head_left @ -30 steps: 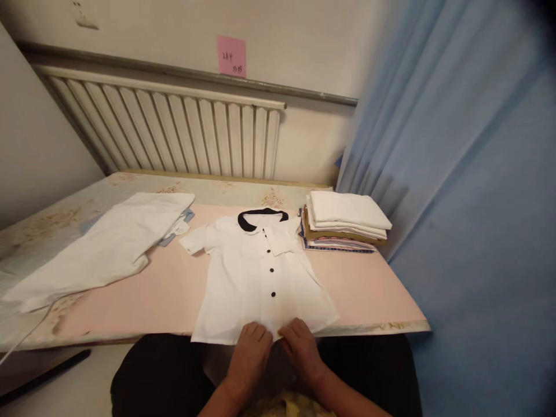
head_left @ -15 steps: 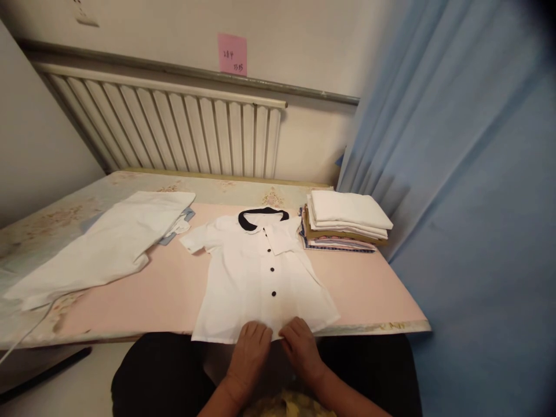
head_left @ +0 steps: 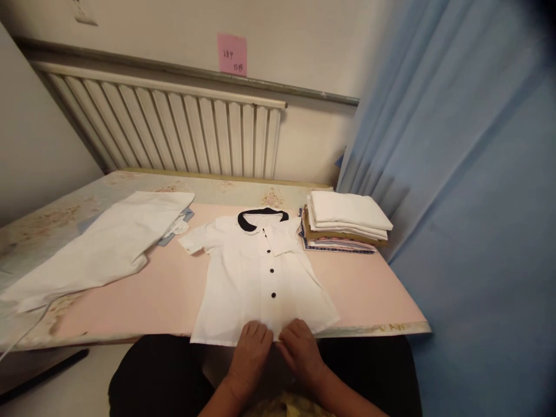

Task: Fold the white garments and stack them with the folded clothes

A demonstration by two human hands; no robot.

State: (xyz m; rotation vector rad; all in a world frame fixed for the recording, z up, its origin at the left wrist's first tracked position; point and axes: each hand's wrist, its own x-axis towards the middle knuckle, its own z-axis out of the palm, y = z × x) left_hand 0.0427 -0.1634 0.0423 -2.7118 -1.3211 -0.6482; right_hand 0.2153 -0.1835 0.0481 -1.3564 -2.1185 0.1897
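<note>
A white short-sleeved shirt with a black collar and black buttons lies front up on the pink cloth, its hem at the near table edge. The sleeve on the right is folded inward over the chest; the one on the left sticks out sideways. My left hand grips the hem just left of the button line. Close beside it, my right hand pinches the hem on the other side. Fabric and the hands themselves hide the thumbs in part.
A stack of folded clothes stands at the back right, near a blue curtain. More white clothing lies loosely on the left. Behind the table are a radiator and a pink note on the wall.
Almost nothing differs. Both hands stay at the hem, and the shirt keeps its shape and place.
</note>
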